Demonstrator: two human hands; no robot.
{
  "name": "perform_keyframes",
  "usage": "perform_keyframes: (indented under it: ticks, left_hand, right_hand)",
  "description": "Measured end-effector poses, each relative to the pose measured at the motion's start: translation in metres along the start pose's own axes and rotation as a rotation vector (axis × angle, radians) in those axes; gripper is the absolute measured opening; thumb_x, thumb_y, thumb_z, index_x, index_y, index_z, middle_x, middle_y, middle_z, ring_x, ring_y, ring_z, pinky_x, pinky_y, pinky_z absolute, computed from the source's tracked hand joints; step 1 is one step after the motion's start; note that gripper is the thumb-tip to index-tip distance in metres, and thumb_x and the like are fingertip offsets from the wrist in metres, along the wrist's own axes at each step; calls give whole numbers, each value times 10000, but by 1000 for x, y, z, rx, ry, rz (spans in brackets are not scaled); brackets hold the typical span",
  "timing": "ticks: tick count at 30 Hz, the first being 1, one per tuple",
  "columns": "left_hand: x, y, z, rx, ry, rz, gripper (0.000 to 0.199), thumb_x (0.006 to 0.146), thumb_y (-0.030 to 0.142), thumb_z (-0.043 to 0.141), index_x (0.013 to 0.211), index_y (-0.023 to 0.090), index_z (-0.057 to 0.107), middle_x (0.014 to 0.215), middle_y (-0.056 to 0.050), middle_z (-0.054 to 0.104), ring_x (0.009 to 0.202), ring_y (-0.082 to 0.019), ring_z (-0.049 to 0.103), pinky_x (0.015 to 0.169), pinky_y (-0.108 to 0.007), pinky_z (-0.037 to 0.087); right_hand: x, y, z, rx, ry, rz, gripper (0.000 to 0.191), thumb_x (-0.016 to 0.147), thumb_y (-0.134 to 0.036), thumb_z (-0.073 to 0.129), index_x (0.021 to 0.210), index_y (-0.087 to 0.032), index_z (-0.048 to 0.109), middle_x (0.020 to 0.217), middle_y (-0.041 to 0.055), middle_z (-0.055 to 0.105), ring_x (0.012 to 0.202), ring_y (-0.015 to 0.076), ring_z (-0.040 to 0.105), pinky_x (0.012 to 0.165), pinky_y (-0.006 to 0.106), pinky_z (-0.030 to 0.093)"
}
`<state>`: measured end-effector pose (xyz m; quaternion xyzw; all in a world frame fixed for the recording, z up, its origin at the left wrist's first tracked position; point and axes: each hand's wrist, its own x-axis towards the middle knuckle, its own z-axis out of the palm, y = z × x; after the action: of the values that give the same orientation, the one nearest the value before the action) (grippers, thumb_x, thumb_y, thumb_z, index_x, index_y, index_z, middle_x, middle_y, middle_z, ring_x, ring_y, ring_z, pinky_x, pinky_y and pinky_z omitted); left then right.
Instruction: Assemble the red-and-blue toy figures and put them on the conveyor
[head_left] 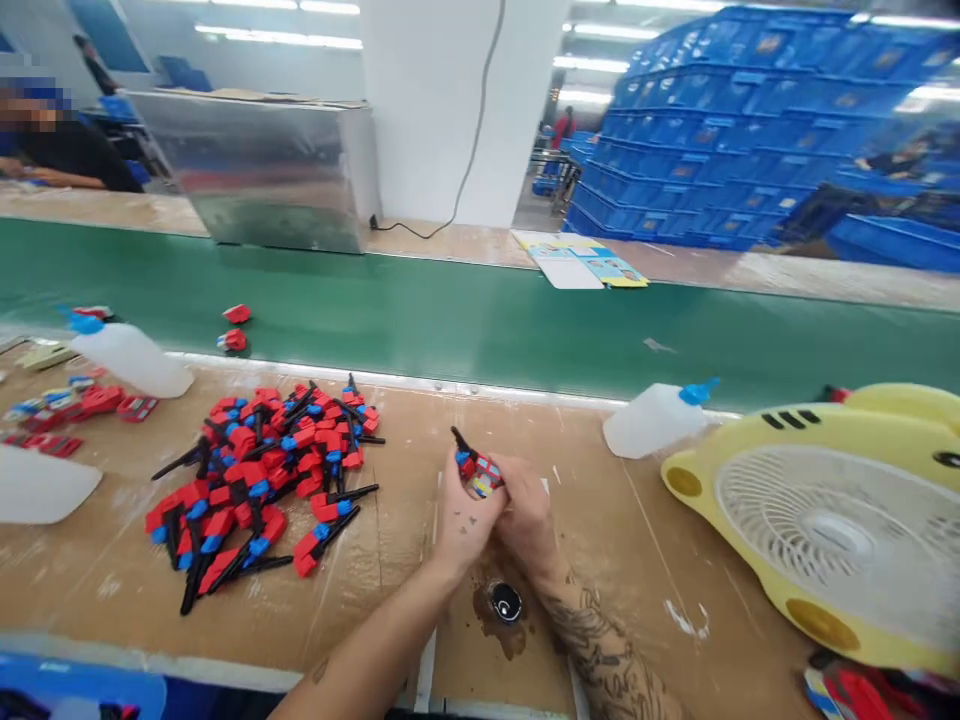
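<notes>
Near the middle of the table, a small red toy piece [487, 474] with blue, yellow and black parts is held between my two hands. My left hand [466, 515] grips it from the left, with a black rod sticking up above the fingers. My right hand [527, 505] is closed on its right side, touching my left hand. Below them a small round black cup [506, 602] of liquid stands in a wet stain. To the left lies a pile of red, blue and black toy parts [251, 470].
White bottles with blue caps stand left [135, 360] and right [652, 422]. A yellow fan [817, 520] fills the right side. Behind runs a green belt [450, 320] with red pieces [234, 340]. Beyond are stacked blue crates [720, 130] and a person [67, 150].
</notes>
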<state>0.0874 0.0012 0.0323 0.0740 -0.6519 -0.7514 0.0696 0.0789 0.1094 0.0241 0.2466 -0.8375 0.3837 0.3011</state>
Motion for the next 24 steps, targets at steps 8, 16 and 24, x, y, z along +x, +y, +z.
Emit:
perform_keyframes:
  ticks: [8, 16, 24]
  left_hand:
    - [17, 16, -20, 308, -10, 22, 791, 594, 302, 848, 1306, 176, 526, 1227, -120, 621, 1172, -300, 576, 1035, -408, 443]
    - [79, 42, -59, 525, -187, 131, 526, 638, 333, 835, 1085, 176, 606, 919, -19, 659, 845, -195, 615, 779, -286, 484]
    - [196, 62, -43, 1076, -242, 296, 701, 680, 322, 809, 1285, 129, 512, 1007, -63, 637, 897, -219, 589, 803, -314, 453]
  right_hand:
    - [-20, 19, 5, 52, -113, 98, 682, 882, -323, 672, 1487, -200, 382, 1258, 155, 618, 1075, 290, 639, 904, 452, 546]
    - [-16, 31, 16, 410, -8, 476, 552, 839, -467, 727, 1292, -220, 528, 1094, 122, 654, 933, 250, 636, 843, 430, 541]
    - [0, 27, 16, 680, 116, 602, 509, 787, -566, 757, 1132, -240, 573, 891, 43, 631, 833, 206, 636, 764, 343, 541]
